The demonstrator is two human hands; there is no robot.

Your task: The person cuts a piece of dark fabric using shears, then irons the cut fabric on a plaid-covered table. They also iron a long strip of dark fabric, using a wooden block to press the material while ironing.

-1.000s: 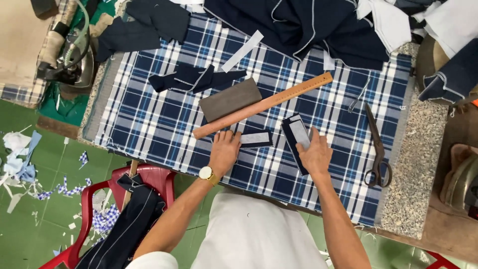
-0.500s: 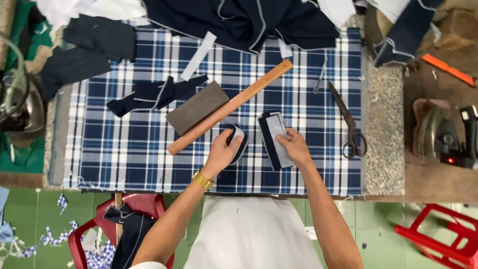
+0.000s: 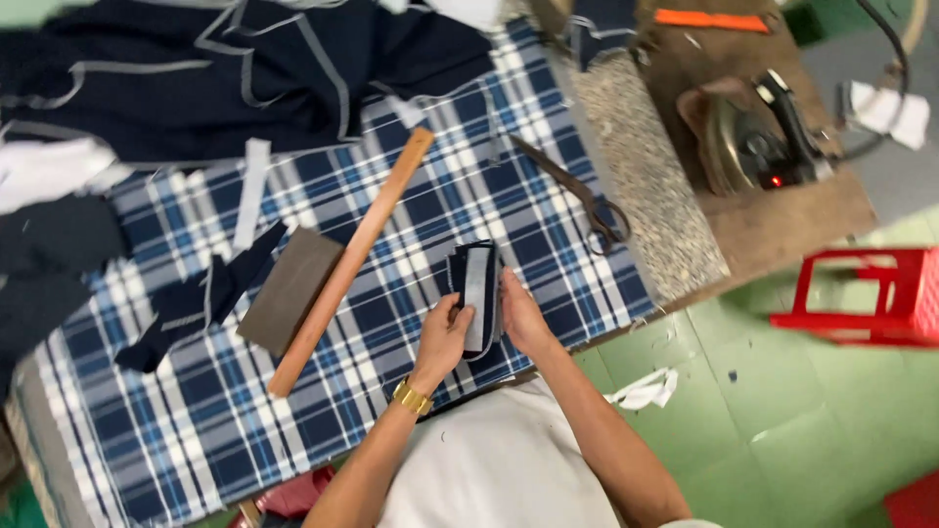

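Observation:
Both of my hands hold a small stack of dark navy fabric pieces (image 3: 476,284) with a grey strip on top, just above the blue plaid cloth (image 3: 411,225) that covers the table. My left hand (image 3: 445,337), with a gold watch on its wrist, grips the stack's lower left edge. My right hand (image 3: 520,318) clasps its right side. A long wooden ruler (image 3: 350,262) lies slantwise to the left of the stack. A brown-grey flat block (image 3: 290,290) rests against the ruler's left side.
Large scissors (image 3: 579,196) lie to the right on the plaid. An iron (image 3: 758,137) sits on a brown pad at the upper right. Dark navy garments (image 3: 225,73) are piled at the top. A red plastic stool (image 3: 871,293) stands on the green floor.
My two hands have brought the separate dark pieces together into one stack and lifted it. The view has swung to the right and tilted.

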